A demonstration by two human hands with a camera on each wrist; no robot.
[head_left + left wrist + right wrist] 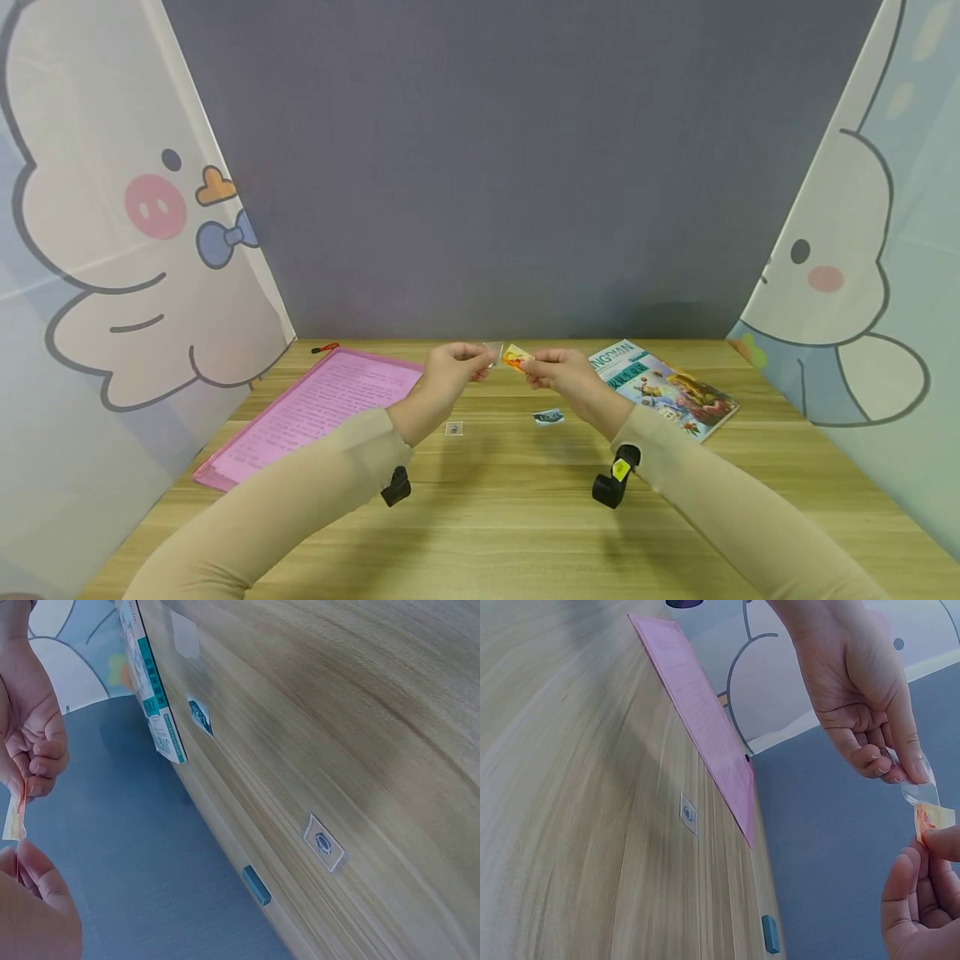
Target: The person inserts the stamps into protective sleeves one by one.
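My left hand (450, 371) pinches a small clear plastic sleeve (921, 792) between thumb and fingers. A small stamp-like paper (516, 358), yellow with orange-red print, is pinched by my right hand (561, 372). Both hands are raised over the far part of the table, and the paper meets the sleeve's edge in the right wrist view. Whether any of it lies inside the sleeve I cannot tell. Below the hands lie a square stamp-like piece (323, 841) in a clear cover, to the left, and a dark teal and white piece (548, 417), to the right.
A pink translucent folder (322, 408) with a printed sheet lies on the left of the wooden table (480, 533). At the right is a magazine (660, 387). Near the far edge sits a small blue block (256, 885). A grey panel (480, 167) stands behind.
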